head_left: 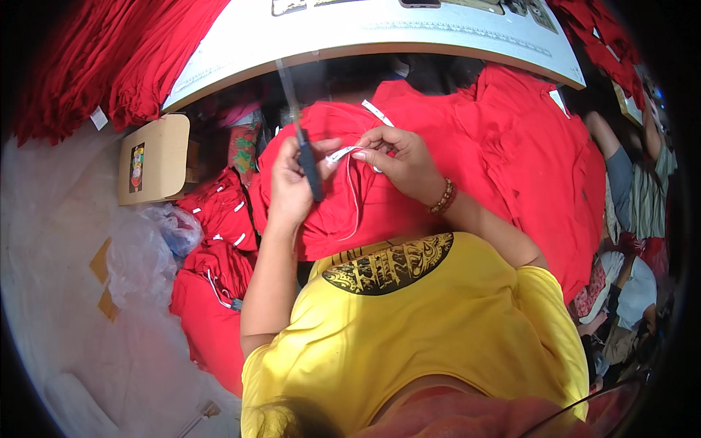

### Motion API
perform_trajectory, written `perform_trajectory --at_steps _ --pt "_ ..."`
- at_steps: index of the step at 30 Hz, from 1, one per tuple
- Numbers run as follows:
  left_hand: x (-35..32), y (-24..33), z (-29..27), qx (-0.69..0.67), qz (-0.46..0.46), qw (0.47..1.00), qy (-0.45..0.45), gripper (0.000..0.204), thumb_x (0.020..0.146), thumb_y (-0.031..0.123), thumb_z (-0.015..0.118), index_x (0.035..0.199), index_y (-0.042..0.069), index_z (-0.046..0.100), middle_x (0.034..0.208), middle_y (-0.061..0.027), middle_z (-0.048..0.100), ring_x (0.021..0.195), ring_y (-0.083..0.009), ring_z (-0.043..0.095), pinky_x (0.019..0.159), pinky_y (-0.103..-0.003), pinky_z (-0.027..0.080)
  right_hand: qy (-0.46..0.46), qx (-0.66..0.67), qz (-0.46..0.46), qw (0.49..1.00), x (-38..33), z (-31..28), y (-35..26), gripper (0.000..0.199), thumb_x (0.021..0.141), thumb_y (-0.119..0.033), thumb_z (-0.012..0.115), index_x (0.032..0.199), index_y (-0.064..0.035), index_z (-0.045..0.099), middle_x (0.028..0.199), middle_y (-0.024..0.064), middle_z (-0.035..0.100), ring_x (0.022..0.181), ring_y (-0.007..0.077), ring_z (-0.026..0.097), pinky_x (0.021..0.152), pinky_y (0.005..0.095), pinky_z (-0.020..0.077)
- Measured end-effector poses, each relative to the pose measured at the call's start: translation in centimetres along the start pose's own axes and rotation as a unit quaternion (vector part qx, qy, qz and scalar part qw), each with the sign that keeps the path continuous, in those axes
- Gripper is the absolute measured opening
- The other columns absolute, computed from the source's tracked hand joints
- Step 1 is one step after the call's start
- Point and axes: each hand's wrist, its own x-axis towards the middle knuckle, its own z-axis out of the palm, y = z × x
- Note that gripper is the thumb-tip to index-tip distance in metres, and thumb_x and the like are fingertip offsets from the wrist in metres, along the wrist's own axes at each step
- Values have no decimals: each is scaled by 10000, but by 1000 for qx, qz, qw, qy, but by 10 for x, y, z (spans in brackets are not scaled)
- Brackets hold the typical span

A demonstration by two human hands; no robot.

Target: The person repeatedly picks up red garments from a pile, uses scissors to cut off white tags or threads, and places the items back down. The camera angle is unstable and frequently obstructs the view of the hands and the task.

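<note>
My left hand [293, 182] is closed around a tool with a dark handle [309, 169] and a long, thin metal shaft that points away from me; its exact kind is unclear. Close beside it, my right hand [401, 159] pinches a narrow white label [340, 154] between thumb and fingers. The label's near end reaches my left fingertips. Under both hands a large red cloth [467, 146] lies bunched across my lap. A second white label [377, 112] sticks up from it just beyond my right hand. A thin pale cord or edge [356, 204] runs down the cloth.
A white table [350, 36] with ruler markings stands ahead. Red garments [139, 58] hang at the far left, above a cardboard box [157, 160]. Plastic bags [142, 255] and more red garments [212, 306] lie at my left. Another person [646, 182] sits at the right.
</note>
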Motion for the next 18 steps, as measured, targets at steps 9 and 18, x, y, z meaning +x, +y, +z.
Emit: perform_trajectory --at_steps 9,18 --pt "-6 -21 11 88 76 989 94 321 739 -10 753 903 56 485 840 -8 602 715 -52 544 642 -198 452 10 176 89 980 0 13 14 124 849 -41 644 961 4 616 859 18 646 773 54 601 674 183 488" --pt "-25 -21 16 190 106 972 87 319 744 -62 717 901 49 463 882 -48 617 835 -123 606 784 -252 483 21 241 129 962 -1 19 10 109 858 -20 614 957 23 608 856 35 645 782 63 608 673 190 493"
